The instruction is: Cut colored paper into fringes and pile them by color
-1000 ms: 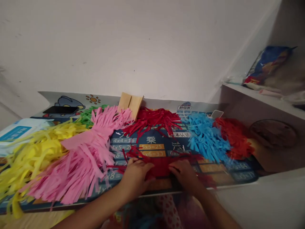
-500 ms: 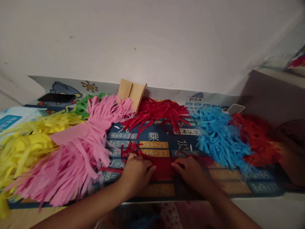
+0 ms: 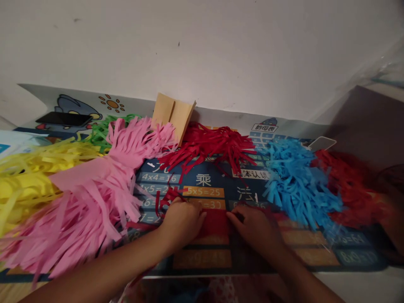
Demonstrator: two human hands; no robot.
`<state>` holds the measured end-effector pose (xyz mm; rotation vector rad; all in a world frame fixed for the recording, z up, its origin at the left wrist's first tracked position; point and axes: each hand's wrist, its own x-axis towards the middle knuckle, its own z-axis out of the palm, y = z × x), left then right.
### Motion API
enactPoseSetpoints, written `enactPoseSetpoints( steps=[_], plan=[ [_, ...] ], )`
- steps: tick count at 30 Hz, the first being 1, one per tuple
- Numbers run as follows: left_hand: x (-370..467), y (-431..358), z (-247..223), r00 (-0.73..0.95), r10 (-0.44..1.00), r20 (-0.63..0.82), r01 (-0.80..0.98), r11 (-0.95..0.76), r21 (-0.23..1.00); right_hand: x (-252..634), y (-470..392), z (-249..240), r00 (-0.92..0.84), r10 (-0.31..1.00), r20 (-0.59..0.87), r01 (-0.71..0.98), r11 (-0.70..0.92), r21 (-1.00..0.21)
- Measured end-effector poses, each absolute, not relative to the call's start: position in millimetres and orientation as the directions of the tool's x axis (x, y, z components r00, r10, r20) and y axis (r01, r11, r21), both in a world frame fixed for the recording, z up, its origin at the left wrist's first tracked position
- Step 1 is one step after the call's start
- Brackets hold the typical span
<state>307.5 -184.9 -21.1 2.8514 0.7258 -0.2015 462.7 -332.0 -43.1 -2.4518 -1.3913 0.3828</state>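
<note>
Between my two hands lies a flat piece of red tissue paper (image 3: 214, 227), cut into strips at its ends, on a dark printed desk mat (image 3: 202, 179). My left hand (image 3: 182, 221) is closed on its left side, and curled red strips (image 3: 168, 198) stick out beyond the fingers. My right hand (image 3: 252, 223) pinches the right edge, thumb and fingertips together. Some strips trail out blurred beside the right hand. A bunch of red fringed paper (image 3: 214, 145) lies just beyond the hands.
Pink fringed paper (image 3: 97, 189) and yellow fringe (image 3: 31, 181) spread at left, with green fringe (image 3: 110, 128) behind. Blue fringe (image 3: 299, 181) and orange-red fringe (image 3: 350, 189) lie at right. A folded tan card (image 3: 173, 113) and a dark phone (image 3: 65, 119) are near the wall.
The camera view has shifted a little, so the surroundings appear spread slightly outward. Both hands stay on the red paper in nearly the same place; the left hand has turned slightly.
</note>
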Motion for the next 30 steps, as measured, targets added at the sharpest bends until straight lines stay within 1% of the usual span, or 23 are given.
enactPoseSetpoints(
  steps=[6,8,10,11,12,13,14,15,16,17,18,19,20,21,23,25,26,27,28,30],
  plan=[
    [313,-185,-17,0.875,0.43,-0.224,0.466,-0.873,0.143,459,-329,-52,0.498,0.864,-0.076,0.807,-0.494,-0.323],
    [312,-184,-18,0.875,0.437,-0.209,0.469,-0.872,0.139,466,-330,-49,0.492,0.866,-0.09,0.814,-0.494,-0.306],
    [310,-183,-18,0.887,0.448,-0.108,0.46,-0.879,0.129,480,-335,-40,0.531,0.841,-0.105,0.8,-0.539,-0.265],
    [310,-182,-19,0.904,0.427,-0.041,0.428,-0.896,0.117,487,-340,-32,0.575,0.815,-0.074,0.785,-0.575,-0.231],
    [310,-181,-19,0.929,0.369,0.019,0.365,-0.925,0.102,491,-345,-25,0.613,0.79,-0.01,0.773,-0.602,-0.2],
    [310,-181,-20,0.958,0.28,0.058,0.275,-0.958,0.085,493,-351,-17,0.618,0.782,0.075,0.78,-0.599,-0.183],
    [310,-180,-20,0.982,0.174,0.068,0.169,-0.983,0.069,491,-356,-11,0.571,0.806,0.154,0.819,-0.546,-0.179],
    [311,-179,-21,0.997,0.065,0.052,0.062,-0.996,0.056,485,-360,-7,0.465,0.862,0.202,0.883,-0.434,-0.18],
    [311,-180,-21,0.999,-0.022,0.027,-0.023,-0.999,0.046,476,-363,-6,0.315,0.925,0.21,0.943,-0.28,-0.181],
    [312,-181,-22,0.997,-0.078,0.006,-0.078,-0.996,0.036,466,-363,-9,0.161,0.968,0.191,0.974,-0.125,-0.187],
    [312,-182,-22,0.994,-0.105,-0.005,-0.105,-0.994,0.019,456,-362,-13,0.042,0.987,0.156,0.981,-0.011,-0.193],
    [311,-185,-22,0.993,-0.114,-0.006,-0.114,-0.994,-0.001,449,-360,-20,-0.023,0.991,0.135,0.979,0.049,-0.196],
    [310,-189,-23,0.994,-0.11,0.003,-0.11,-0.994,-0.025,444,-356,-27,-0.039,0.992,0.123,0.978,0.063,-0.199],
    [309,-193,-23,0.995,-0.1,0.018,-0.099,-0.994,-0.047,443,-353,-33,-0.017,0.992,0.123,0.977,0.042,-0.207],
    [307,-202,-24,0.997,-0.065,0.051,-0.061,-0.995,-0.079,449,-346,-41,0.094,0.988,0.12,0.963,-0.06,-0.261],
    [305,-207,-25,0.998,0.0,0.064,0.007,-0.995,-0.097,457,-342,-42,0.252,0.96,0.126,0.917,-0.195,-0.348],
    [305,-208,-26,0.998,0.034,0.061,0.04,-0.994,-0.099,459,-341,-40,0.317,0.938,0.139,0.89,-0.243,-0.385],
    [304,-207,-27,0.996,0.068,0.059,0.074,-0.993,-0.092,459,-341,-38,0.345,0.925,0.16,0.877,-0.257,-0.406],
    [303,-206,-28,0.993,0.102,0.066,0.107,-0.991,-0.078,457,-341,-36,0.331,0.925,0.185,0.883,-0.235,-0.406],
    [299,-201,-33,0.985,0.143,0.1,0.146,-0.989,-0.028,451,-342,-35,0.218,0.951,0.222,0.927,-0.13,-0.351]
  ],
)
